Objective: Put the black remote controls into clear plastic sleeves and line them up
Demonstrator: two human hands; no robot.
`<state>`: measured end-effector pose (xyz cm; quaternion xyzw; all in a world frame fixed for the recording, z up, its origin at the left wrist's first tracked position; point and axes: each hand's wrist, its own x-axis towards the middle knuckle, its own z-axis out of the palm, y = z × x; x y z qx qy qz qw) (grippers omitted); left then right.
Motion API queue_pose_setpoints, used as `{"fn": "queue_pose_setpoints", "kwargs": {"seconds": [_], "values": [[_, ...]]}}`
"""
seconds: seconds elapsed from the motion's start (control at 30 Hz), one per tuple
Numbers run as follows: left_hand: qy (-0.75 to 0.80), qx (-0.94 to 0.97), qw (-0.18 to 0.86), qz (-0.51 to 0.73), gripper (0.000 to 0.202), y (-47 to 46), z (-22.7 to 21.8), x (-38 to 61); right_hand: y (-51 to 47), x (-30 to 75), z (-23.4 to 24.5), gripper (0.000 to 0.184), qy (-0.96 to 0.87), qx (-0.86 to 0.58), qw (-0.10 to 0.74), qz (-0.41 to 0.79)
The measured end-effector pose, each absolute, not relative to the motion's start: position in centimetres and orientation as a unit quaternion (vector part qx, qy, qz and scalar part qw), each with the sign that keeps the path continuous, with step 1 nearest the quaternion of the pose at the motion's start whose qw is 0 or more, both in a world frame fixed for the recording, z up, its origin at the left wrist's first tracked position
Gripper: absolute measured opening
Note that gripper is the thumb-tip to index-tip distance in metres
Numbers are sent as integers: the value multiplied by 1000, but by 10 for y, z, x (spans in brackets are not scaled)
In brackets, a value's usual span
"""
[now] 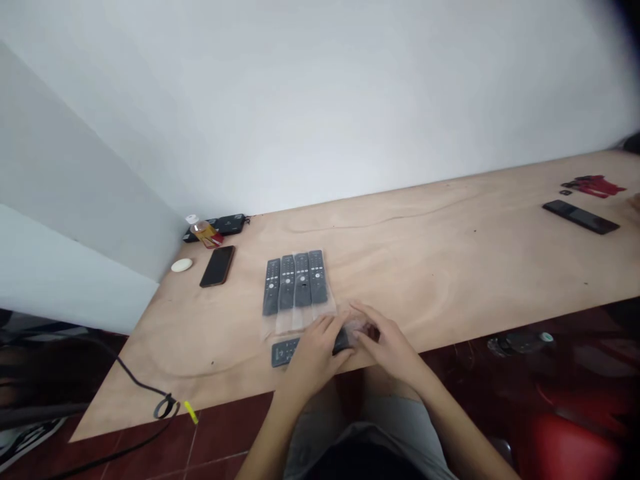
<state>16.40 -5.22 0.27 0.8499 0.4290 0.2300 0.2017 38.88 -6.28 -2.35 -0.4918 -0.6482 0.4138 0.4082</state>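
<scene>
Plywood bench (430,267): four bagged remote controls (295,283) at 12 o'clock; left hand (315,353), right hand (390,340), fingers closed on fifth remote (285,352) at 6 o'clock.

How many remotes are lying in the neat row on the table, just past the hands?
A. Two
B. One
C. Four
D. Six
C. Four dark remote controls lie side by side in clear plastic on the wooden table.
</scene>
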Motion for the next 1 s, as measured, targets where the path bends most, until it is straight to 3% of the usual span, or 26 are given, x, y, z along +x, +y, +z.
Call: {"fn": "queue_pose_setpoints", "kwargs": {"seconds": [0.13,0.27,0.43,0.53,0.7,0.87,1.0], "values": [[450,835,205,240,60,-62,9,128,-61,442,-24,41,-649,-539,389,370],[433,836,209,264,48,-66,2,123,-57,464,-7,30,-712,-540,374,247],[403,843,203,292,41,-57,1,149,-60,432,11,38,-847,-384,277,240],[423,831,145,331,25,-49,2,133,-72,442,3,37,-834,-411,285,232],[513,790,38,333,38,-31,-11,69,-87,483,-22,38,-778,-517,310,179],[529,809,47,251,54,-15,-25,55,-65,438,-24,53,-790,-533,266,145],[529,817,45,224,51,-14,-28,61,-17,374,-16,49,-790,-553,246,100]]}}
